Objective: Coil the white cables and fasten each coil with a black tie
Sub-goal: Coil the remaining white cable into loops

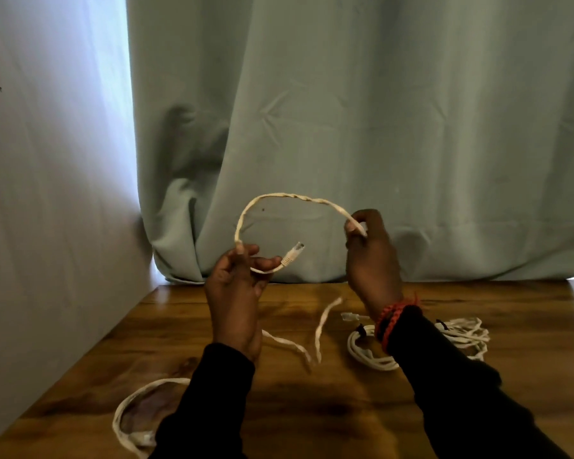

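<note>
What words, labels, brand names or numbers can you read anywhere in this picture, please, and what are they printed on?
None can be read.
The white cable held between the left hand and the right hand shows no legible jacket print; it is too blurred to tell.
The connector bears no readable marking.
The tied coils on the wooden table, the curtain and the wall carry no text.

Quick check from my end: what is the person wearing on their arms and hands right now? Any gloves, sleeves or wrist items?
Both hands are bare, no gloves. The left hand and the right hand come out of long black sleeves that reach the wrists. On the right wrist sits a braided red wristband with some dark strands in it. No wristband shows on the left wrist, and no rings or watch are visible.
</note>
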